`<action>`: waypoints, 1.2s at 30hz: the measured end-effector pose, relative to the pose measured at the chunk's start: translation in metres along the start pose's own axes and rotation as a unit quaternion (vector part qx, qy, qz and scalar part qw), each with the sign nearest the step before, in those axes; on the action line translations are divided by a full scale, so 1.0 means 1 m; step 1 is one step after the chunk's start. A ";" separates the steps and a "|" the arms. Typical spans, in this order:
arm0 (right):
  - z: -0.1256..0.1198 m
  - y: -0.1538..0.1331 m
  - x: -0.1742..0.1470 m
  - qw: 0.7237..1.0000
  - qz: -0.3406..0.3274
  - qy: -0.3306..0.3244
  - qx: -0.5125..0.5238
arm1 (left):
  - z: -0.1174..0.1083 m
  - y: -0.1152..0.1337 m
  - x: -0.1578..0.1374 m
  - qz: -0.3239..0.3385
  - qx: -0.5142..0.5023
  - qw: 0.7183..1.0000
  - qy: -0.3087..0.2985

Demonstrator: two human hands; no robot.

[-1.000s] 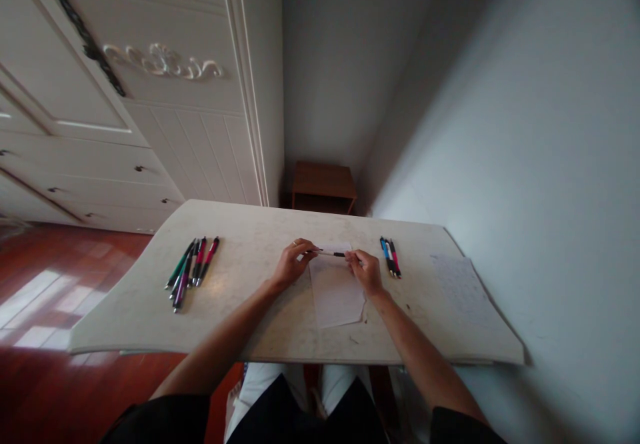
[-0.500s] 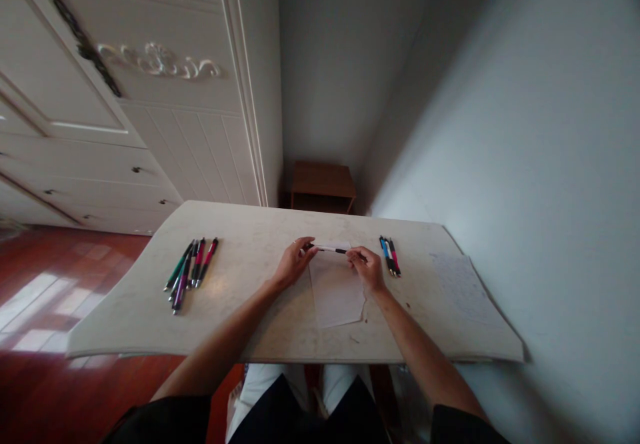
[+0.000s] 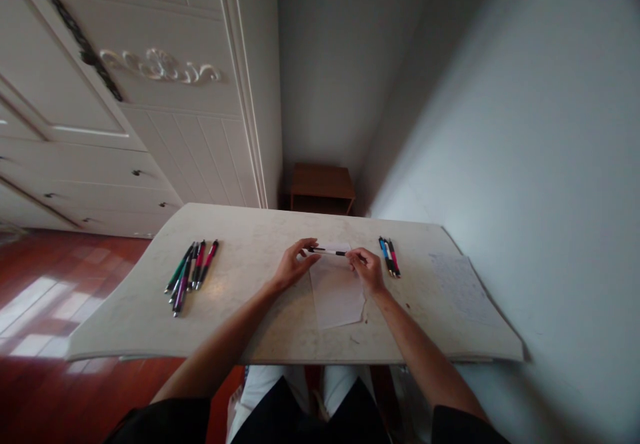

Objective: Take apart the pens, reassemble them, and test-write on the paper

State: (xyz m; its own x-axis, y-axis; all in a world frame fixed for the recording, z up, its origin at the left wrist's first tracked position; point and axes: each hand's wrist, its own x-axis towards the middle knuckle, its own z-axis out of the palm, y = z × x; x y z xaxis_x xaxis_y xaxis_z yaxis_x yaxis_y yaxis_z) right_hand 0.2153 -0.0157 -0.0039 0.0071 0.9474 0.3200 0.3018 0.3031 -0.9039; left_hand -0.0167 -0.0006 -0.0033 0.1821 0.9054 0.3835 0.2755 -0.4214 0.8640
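A white pen with black ends is held level above a sheet of white paper. My right hand pinches the pen near its dark grip end. Around the other end, my left hand has its thumb and fingers apart; whether a fingertip touches the pen I cannot tell. To the right lies a small group of pens, among them a blue pen and a pink-and-black pen. Over on the left is a looser pile of several pens, including a purple pen, a green pen and a red pen.
The pale table has a worn, marked top. A sheet with faint writing lies near its right edge, close to the wall. Beyond the far edge stands a small brown cabinet. A white wardrobe rises at the left.
My left thumb has moved down, away from the fingers, and the grip at the pen's left end has loosened. My right hand and the pen stay nearly in place.
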 end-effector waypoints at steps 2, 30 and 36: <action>0.000 0.000 0.000 1.000 -0.006 0.003 0.002 | 0.002 -0.001 0.000 -0.017 0.001 1.000 0.007; 0.002 0.004 0.003 1.000 -0.007 0.014 0.016 | 0.004 0.001 0.001 -0.069 -0.013 0.996 -0.048; 0.000 0.002 0.002 1.000 -0.009 -0.007 -0.015 | 0.001 0.000 0.001 -0.029 -0.016 0.999 -0.029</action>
State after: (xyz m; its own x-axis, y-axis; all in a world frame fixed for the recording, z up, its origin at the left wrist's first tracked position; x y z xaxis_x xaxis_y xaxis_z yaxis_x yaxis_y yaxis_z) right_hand 0.2154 -0.0133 -0.0048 -0.0111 0.9432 0.3320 0.3310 0.3167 -0.8889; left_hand -0.0154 0.0002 -0.0036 0.2208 0.9232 0.3144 0.2577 -0.3662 0.8942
